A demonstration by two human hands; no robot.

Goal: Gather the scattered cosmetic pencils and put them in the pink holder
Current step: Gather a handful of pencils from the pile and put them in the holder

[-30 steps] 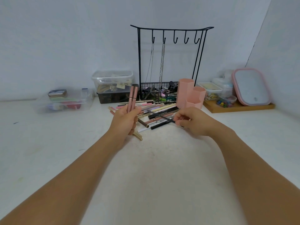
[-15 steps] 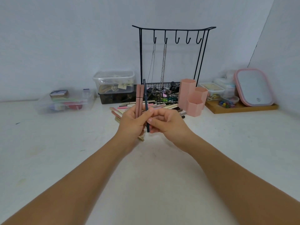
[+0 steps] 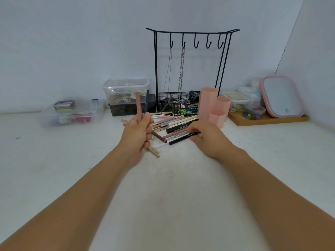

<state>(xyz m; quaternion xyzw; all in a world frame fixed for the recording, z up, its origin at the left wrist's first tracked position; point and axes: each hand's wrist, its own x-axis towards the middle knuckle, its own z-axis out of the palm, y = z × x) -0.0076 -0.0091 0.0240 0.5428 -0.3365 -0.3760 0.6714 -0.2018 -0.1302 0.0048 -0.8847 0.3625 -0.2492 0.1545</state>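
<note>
My left hand [image 3: 138,134] grips a small bunch of cosmetic pencils upright: pink ones [image 3: 138,104] and a dark one [image 3: 146,102]. Several more pencils [image 3: 174,125] lie scattered in a pile on the white table between my hands. My right hand [image 3: 206,136] reaches down into the right end of the pile, and its fingers pinch a black pencil [image 3: 183,138] that still lies on the table. The pink holder [image 3: 213,107], made of three hexagonal cups, stands just behind my right hand.
A black wire jewellery stand [image 3: 192,69] with hanging chains rises behind the pile. Clear plastic boxes [image 3: 125,89] sit at the back left, another low one [image 3: 72,113] farther left. A wooden tray [image 3: 268,119] with a pink-framed mirror [image 3: 282,96] stands at the right.
My right hand handed the dark pencil to my left hand, then moved right and down to the pile. My left hand now holds the dark pencil with the pink ones.
</note>
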